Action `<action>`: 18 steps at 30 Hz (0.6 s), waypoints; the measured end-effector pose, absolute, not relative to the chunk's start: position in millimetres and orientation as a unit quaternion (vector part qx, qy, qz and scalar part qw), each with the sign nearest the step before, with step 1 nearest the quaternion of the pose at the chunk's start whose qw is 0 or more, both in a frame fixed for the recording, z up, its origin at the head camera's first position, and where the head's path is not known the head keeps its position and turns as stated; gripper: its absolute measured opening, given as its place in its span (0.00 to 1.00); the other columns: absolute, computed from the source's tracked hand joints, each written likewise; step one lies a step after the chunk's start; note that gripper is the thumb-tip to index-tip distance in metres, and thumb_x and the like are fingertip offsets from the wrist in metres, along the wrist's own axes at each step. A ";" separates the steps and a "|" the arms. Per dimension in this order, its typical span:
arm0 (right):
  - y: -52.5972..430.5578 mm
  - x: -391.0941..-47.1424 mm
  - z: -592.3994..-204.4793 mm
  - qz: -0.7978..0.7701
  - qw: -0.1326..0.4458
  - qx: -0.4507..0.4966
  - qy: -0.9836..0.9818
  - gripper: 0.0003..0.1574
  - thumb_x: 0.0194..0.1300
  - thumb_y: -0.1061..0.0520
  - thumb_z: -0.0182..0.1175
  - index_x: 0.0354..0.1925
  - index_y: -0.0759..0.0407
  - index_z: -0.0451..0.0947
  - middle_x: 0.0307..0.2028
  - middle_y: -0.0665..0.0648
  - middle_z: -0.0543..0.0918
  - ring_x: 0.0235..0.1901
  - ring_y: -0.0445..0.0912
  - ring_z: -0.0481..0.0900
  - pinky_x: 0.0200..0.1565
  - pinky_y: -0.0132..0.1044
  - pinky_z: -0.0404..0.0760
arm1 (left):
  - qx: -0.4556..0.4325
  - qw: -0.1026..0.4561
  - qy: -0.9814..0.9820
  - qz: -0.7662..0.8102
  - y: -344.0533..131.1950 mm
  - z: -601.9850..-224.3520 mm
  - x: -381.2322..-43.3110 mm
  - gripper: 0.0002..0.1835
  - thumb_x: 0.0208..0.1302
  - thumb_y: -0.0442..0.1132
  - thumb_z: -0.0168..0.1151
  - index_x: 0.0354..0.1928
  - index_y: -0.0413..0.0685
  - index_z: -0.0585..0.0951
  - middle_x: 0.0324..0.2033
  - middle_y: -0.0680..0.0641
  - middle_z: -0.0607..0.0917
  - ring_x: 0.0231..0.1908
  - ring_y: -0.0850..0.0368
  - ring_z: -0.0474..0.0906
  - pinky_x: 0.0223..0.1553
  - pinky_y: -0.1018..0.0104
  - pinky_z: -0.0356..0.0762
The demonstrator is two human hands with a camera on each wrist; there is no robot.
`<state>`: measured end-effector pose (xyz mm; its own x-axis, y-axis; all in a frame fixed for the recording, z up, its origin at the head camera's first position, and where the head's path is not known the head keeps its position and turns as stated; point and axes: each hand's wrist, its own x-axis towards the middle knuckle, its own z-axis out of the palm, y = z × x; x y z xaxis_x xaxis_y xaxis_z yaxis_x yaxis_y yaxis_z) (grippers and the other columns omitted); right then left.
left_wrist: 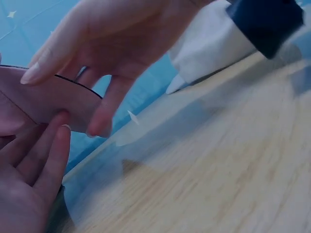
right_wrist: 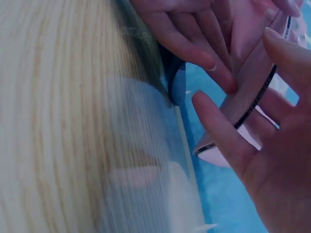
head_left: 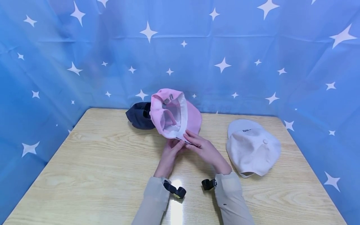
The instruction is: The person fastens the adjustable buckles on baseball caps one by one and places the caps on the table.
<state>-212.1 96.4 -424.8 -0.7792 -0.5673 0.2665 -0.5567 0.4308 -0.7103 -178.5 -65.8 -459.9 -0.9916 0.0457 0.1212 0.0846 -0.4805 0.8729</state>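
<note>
Both hands hold a pink baseball cap (head_left: 193, 115) tilted over the table, its white-lined inside and back strap buckle facing up. My left hand (head_left: 169, 156) has its thumb on the cap's near rim and its fingers underneath. In the left wrist view, the fingers of the left hand (left_wrist: 29, 189) lie against the cap's pink fabric (left_wrist: 73, 104). The right hand (head_left: 206, 151) grips the rim just to the right. In the right wrist view, the right hand (right_wrist: 279, 160) has fingers on both sides of the dark-trimmed edge.
A dark navy cap (head_left: 139, 116) lies at the table's back edge, partly hidden behind the pink cap. To the right, a pale grey-white cap (head_left: 253, 148) rests crown up on the wooden table (head_left: 92, 175). A blue star-patterned curtain (head_left: 197, 62) hangs behind.
</note>
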 end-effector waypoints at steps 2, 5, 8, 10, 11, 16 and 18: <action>95.2 -211.5 -425.0 -0.411 0.004 -0.338 0.847 0.27 0.61 0.48 0.55 0.59 0.49 0.67 0.64 0.51 0.61 0.62 0.47 0.58 0.56 0.46 0.64 | -0.053 0.017 -0.514 -0.856 -66.6 -459.8 -178.5 0.30 0.56 0.45 0.62 0.57 0.40 0.63 0.49 0.41 0.74 0.45 0.52 0.74 0.51 0.54 0.69; 93.0 -211.1 -424.5 -0.421 0.025 -0.336 0.842 0.30 0.59 0.45 0.56 0.60 0.47 0.65 0.65 0.49 0.58 0.61 0.45 0.58 0.54 0.40 0.67 | -0.030 0.028 -0.544 -0.838 -67.0 -459.8 -178.5 0.31 0.54 0.48 0.63 0.56 0.42 0.65 0.49 0.44 0.74 0.46 0.56 0.73 0.50 0.61 0.70; 91.7 -210.9 -423.7 -0.420 0.044 -0.329 0.845 0.32 0.59 0.40 0.55 0.60 0.44 0.65 0.66 0.47 0.55 0.61 0.45 0.58 0.53 0.38 0.68 | -0.009 0.035 -0.571 -0.820 -66.3 -460.7 -178.6 0.30 0.53 0.49 0.64 0.54 0.43 0.67 0.48 0.46 0.75 0.46 0.57 0.72 0.48 0.66 0.70; 92.1 -210.7 -423.0 -0.411 0.046 -0.318 0.853 0.31 0.60 0.37 0.51 0.60 0.43 0.65 0.66 0.45 0.55 0.62 0.45 0.56 0.56 0.42 0.66 | -0.003 0.026 -0.570 -0.822 -65.4 -461.9 -178.5 0.26 0.54 0.46 0.63 0.53 0.42 0.69 0.47 0.46 0.77 0.46 0.54 0.74 0.49 0.63 0.71; 92.9 -210.5 -422.5 -0.406 0.046 -0.308 0.859 0.31 0.60 0.36 0.49 0.60 0.42 0.66 0.65 0.44 0.55 0.62 0.45 0.56 0.56 0.44 0.64 | 0.008 0.015 -0.572 -0.820 -65.1 -462.4 -177.9 0.25 0.54 0.45 0.62 0.52 0.42 0.71 0.45 0.45 0.79 0.45 0.54 0.75 0.49 0.63 0.70; 98.3 -210.2 -419.1 -0.437 0.051 -0.248 0.863 0.30 0.64 0.36 0.44 0.62 0.41 0.62 0.63 0.45 0.62 0.61 0.47 0.60 0.54 0.48 0.67 | 0.042 -0.017 -0.597 -0.801 -64.4 -465.5 -175.5 0.18 0.58 0.42 0.55 0.48 0.41 0.74 0.36 0.42 0.83 0.40 0.52 0.79 0.53 0.65 0.66; 100.6 -210.9 -417.9 -0.469 0.048 -0.231 0.851 0.30 0.65 0.38 0.43 0.63 0.42 0.60 0.61 0.47 0.64 0.60 0.47 0.61 0.54 0.48 0.67 | 0.035 -0.006 -0.591 -0.806 -64.5 -465.7 -175.5 0.18 0.59 0.41 0.54 0.49 0.40 0.73 0.38 0.41 0.82 0.40 0.48 0.79 0.53 0.64 0.66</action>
<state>-210.9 100.6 -417.9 -0.8887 -0.4381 0.1353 -0.3485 0.4536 -0.8202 -175.5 -64.5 -465.7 -0.9975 -0.0322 -0.0631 -0.0505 -0.3013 0.9522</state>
